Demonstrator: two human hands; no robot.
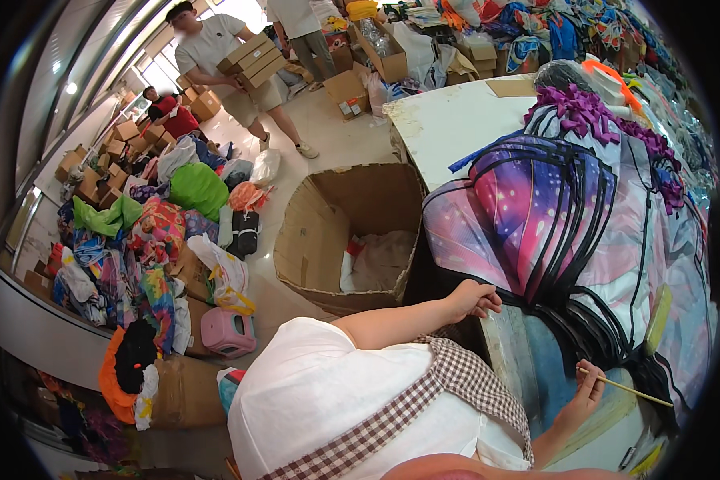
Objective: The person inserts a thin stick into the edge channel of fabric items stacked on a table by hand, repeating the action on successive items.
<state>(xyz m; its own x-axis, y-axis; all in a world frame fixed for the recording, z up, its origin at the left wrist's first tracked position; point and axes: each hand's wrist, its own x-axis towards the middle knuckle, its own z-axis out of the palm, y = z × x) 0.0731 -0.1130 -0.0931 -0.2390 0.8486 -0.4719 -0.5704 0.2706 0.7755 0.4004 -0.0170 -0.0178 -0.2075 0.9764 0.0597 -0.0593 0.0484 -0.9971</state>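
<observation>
At the near edge of the white table [456, 120], head view, a heap of purple, pink and blue printed cloth [504, 212] with black trim [548, 292] lies to the person's right. The left hand [474, 299] is at the near end of the trim, fingers curled; whether they are clamped on it cannot be told. The right hand [584, 396] has thumb and fingers together on a thin wooden stick [628, 386], which points right, its far end at the lower cloth. An open carton [300, 240] stands beside the table, left of the heap. Judged from this view, the work is the handling of the trimmed cloth. Good practice: take one black strip at a time, keep the stick's tip clear of thin cloth to avoid snags, and steady the heap, since slippery-looking folds could slide off the edge.
</observation>
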